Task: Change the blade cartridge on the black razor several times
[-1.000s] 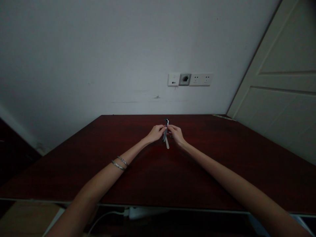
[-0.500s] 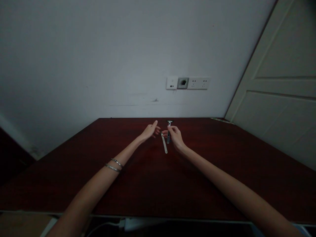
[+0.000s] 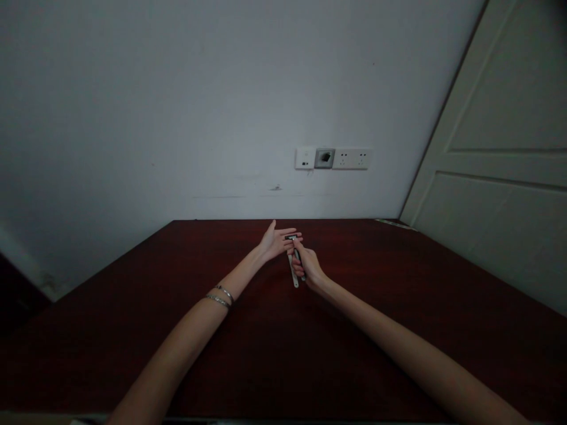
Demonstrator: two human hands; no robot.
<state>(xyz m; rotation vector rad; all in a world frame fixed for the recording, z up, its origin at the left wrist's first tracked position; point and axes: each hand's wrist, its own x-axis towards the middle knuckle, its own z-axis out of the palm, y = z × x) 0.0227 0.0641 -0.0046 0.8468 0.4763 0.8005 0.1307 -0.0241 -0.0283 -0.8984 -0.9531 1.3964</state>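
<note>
My right hand (image 3: 309, 264) is closed around the dark and silver handle of a T-shaped razor (image 3: 291, 237), whose head points away from me. That head lies over the fingers of my left hand (image 3: 277, 241); whether it touches them I cannot tell. My left hand is open, palm turned up, with its fingers stretched to the right. Beneath the hands, a narrow pale strip (image 3: 295, 278) with a small hole at its near end rests on the table. Its far end is hidden behind my fingers.
The dark red-brown table (image 3: 248, 354) reaches back to a pale wall (image 3: 177, 106). Sockets (image 3: 349, 159) are set in the wall above its far edge. A panelled white door (image 3: 500, 165) stands at the right. Two silver bangles (image 3: 219, 300) circle my left forearm.
My right hand has gone from a fingertip hold to a fuller grip on the razor and tilted its head left. My left hand has opened flat under the head. The view has tilted up slightly.
</note>
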